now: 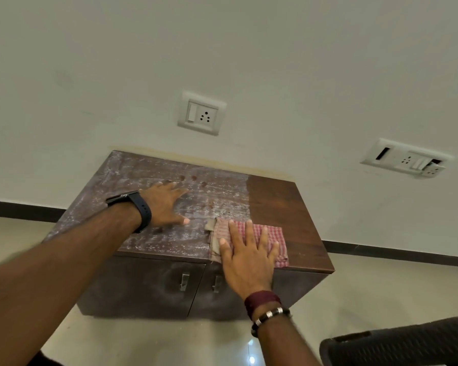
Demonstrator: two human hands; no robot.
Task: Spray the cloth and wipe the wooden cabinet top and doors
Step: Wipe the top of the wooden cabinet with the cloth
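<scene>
Fingers of the right hand [246, 256] lie spread flat, pressing the checked cloth [269, 237] onto the cabinet top [283, 204]; at ten o'clock from it, the left hand [167, 204] rests open-palmed on the dusty part.

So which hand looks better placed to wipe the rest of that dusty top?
The right hand, probably. It already presses flat on the cloth at the edge of the dusty patch on the cabinet top. The left hand rests bare on the dust, holding nothing, so it only braces.
</scene>
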